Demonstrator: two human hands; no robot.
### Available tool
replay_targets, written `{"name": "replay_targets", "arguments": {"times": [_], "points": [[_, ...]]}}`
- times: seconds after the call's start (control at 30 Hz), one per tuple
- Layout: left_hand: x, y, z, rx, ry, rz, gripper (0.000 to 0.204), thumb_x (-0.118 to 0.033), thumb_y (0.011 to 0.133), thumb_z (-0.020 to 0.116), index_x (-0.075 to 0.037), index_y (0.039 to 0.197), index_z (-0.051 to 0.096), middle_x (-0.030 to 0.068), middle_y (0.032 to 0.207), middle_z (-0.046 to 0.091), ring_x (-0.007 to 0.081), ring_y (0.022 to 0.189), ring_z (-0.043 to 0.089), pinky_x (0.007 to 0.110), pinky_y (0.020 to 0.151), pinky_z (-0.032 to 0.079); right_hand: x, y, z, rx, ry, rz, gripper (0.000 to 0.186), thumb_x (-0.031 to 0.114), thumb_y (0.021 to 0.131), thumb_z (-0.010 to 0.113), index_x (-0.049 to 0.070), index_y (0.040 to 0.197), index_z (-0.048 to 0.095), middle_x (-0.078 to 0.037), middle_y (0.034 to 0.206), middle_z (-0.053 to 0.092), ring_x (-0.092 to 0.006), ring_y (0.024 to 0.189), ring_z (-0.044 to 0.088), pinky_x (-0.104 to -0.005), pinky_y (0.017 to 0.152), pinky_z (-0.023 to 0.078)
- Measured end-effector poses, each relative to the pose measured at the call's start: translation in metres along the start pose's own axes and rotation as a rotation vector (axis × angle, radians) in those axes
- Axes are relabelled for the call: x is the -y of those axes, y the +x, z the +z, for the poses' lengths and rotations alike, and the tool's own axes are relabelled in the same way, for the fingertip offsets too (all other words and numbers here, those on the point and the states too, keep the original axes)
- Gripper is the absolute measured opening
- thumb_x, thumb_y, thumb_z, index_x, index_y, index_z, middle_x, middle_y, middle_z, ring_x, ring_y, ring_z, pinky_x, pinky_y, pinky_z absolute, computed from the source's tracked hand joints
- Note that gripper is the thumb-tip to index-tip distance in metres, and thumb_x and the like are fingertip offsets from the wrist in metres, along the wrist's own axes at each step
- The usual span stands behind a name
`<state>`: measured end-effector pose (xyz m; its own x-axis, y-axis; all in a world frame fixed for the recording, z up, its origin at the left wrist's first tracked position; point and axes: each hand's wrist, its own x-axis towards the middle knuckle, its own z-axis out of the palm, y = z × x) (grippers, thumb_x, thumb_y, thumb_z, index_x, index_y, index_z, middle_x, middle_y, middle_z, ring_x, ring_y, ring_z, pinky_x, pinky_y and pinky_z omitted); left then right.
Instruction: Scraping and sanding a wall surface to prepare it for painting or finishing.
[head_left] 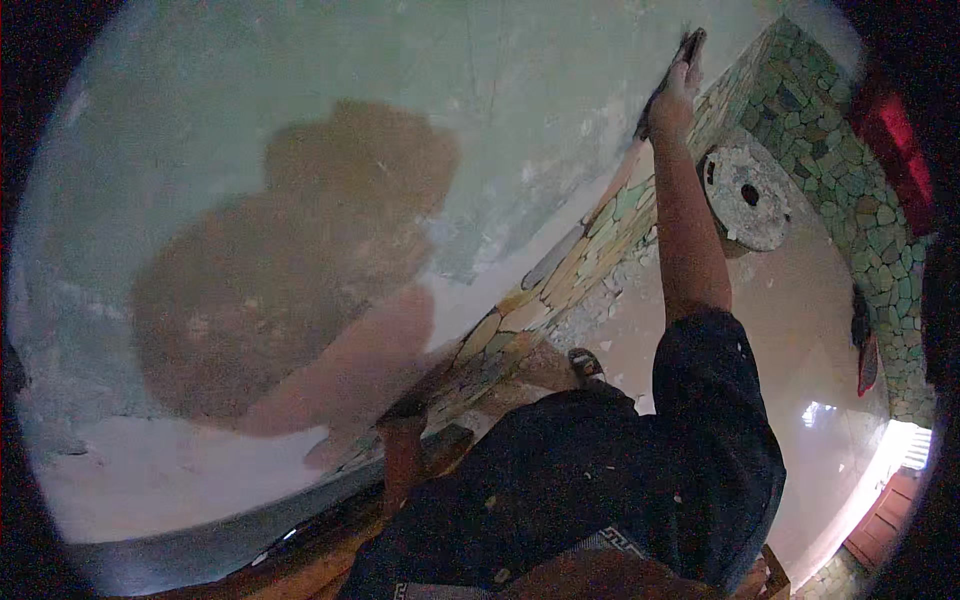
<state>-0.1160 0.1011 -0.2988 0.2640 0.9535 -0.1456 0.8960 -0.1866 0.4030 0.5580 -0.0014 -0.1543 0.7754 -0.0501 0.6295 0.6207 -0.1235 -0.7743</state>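
My right arm reaches up to the plastered wall (530, 110). My right hand (675, 105) is closed round a narrow dark tool (693, 45), which lies along the wall just above a strip of stone cladding (570, 270). The tool looks like a trowel seen edge-on, but its blade is hard to make out. Low on the left, what appears to be my left hand (402, 435) is in shadow near the foot of the wall. A dark shape covers its end, so the fingers do not show.
A round, plaster-spattered object (748, 195) with a dark central hole stands right of my arm. Crumbs of debris lie on the pale floor (800, 330). Stone cladding (870, 210) and a red item (897, 150) are farther right. A sandal (586, 363) shows beside my dark shirt.
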Motion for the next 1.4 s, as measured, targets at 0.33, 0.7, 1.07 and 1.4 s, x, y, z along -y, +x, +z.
{"name": "replay_targets", "arguments": {"times": [0.33,0.7,1.07,1.4], "points": [[0.001,-0.015,-0.001,-0.034,-0.075,0.024,0.028,-0.037,0.088,0.065,-0.013,0.100,0.072,0.0067,0.094,0.072,0.0297,0.084,0.068,0.043,0.076,0.055,0.154,-0.211,-0.010,0.128,0.052,-0.025,0.063,0.030,0.101,0.038,0.000,0.154,0.019,-0.031,0.159,0.002,-0.0511,0.146,-0.003,-0.0630,0.114,-0.002],[0.021,-0.047,0.004,-0.304,0.069,0.405,0.034,-0.042,0.088,0.064,-0.013,0.103,0.073,0.0073,0.095,0.073,0.0312,0.087,0.069,0.045,0.081,0.056,0.131,-0.083,0.000,-0.107,0.060,0.026,0.061,0.032,0.104,0.036,-0.003,0.151,0.023,-0.027,0.157,0.021,-0.0442,0.147,0.011,-0.0470,0.120,0.008],[-0.015,-0.031,-0.035,0.253,0.151,0.195,0.049,-0.051,0.092,0.053,-0.014,0.122,0.064,0.0129,0.121,0.065,0.0331,0.113,0.060,0.047,0.098,0.048,0.206,-0.214,-0.001,0.151,0.144,-0.270,0.063,0.023,0.097,0.039,-0.002,0.152,0.023,-0.028,0.160,0.009,-0.0483,0.148,-0.004,-0.0620,0.113,-0.009],[0.034,-0.016,-0.010,0.250,-0.040,0.248,0.055,-0.053,0.096,0.041,-0.015,0.133,0.055,0.0146,0.138,0.053,0.0314,0.129,0.047,0.047,0.113,0.033,0.257,-0.242,0.002,0.098,0.261,-0.397,0.064,0.033,0.092,0.053,0.008,0.149,0.036,-0.034,0.156,0.016,-0.0589,0.143,0.004,-0.0705,0.110,-0.002]]}}
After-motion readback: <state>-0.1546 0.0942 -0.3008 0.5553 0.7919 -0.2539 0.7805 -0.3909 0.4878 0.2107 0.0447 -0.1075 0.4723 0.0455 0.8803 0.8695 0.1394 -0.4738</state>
